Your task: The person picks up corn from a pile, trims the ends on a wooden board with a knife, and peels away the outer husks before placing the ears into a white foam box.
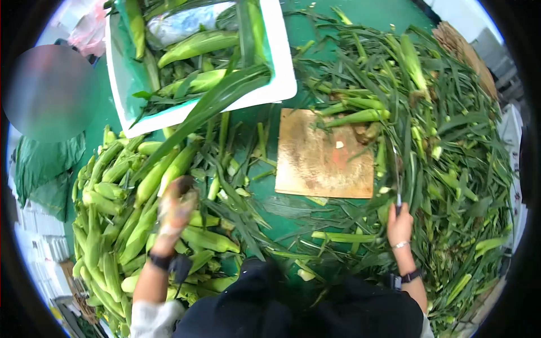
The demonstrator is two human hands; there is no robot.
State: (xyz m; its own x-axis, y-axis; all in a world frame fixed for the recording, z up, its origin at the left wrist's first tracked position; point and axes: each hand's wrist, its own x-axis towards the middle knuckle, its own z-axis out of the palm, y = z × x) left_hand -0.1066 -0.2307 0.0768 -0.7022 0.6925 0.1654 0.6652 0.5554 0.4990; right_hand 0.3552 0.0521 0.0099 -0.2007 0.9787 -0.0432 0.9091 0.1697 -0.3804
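Note:
My right hand (400,225) is closed round the dark handle of a knife (398,183); the long, narrow blade points away from me beside the leaves. My left hand (177,208), smeared by motion, is over a heap of green-husked corn ears (121,225). At its fingertips is a corn ear (178,168), and a long leaf (197,121) stretches up across the white box's corner. Whether this hand grips the ear I cannot tell. Between the hands and farther off is a worn wooden board (324,163), with corn ears (360,116) at its far right edge.
A white foam box (284,81) at the back holds husked ears and a clear plastic-wrapped bundle (189,23). Cut leaves and stalks (451,141) are piled high on the right. A green bag (48,172) lies at the left, below a blurred round patch.

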